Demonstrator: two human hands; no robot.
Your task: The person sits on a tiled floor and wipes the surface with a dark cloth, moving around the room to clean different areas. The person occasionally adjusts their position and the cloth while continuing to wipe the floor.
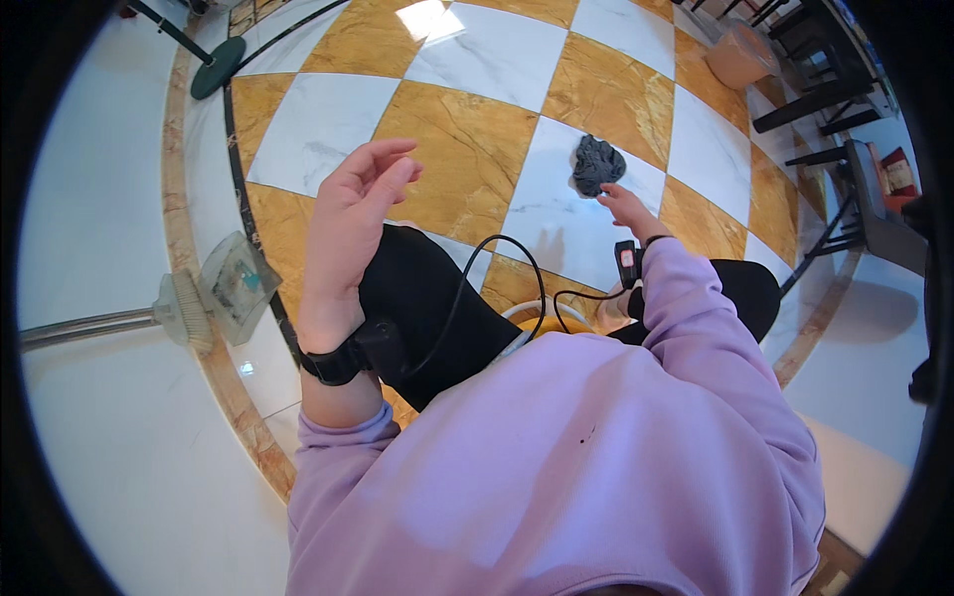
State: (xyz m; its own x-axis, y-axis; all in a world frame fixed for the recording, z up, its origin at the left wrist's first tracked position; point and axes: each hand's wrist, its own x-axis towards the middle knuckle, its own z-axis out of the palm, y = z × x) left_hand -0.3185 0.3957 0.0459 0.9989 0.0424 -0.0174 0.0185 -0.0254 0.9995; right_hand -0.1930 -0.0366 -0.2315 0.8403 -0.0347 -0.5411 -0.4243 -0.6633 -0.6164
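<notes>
A crumpled dark grey cloth (598,165) sits bunched against a white floor tile in front of me. My right hand (627,208) reaches towards it, and its fingertips overlap the cloth's near edge. Whether they grip the cloth or only come close to it, I cannot tell. My left hand (365,186) is raised above my left knee with nothing in it, its fingers loosely bent and apart from the palm. Each wrist carries a strapped black device, and a black cable (514,238) loops between them across my lap.
On the left, a long-handled broom (182,309) stands by a clear plastic dustpan (237,287). Beyond them is a green round pole base (218,67). An orange-pink bin (741,56) and dark chairs (894,216) stand at the right. White and golden-brown tiles (455,141) cover the floor.
</notes>
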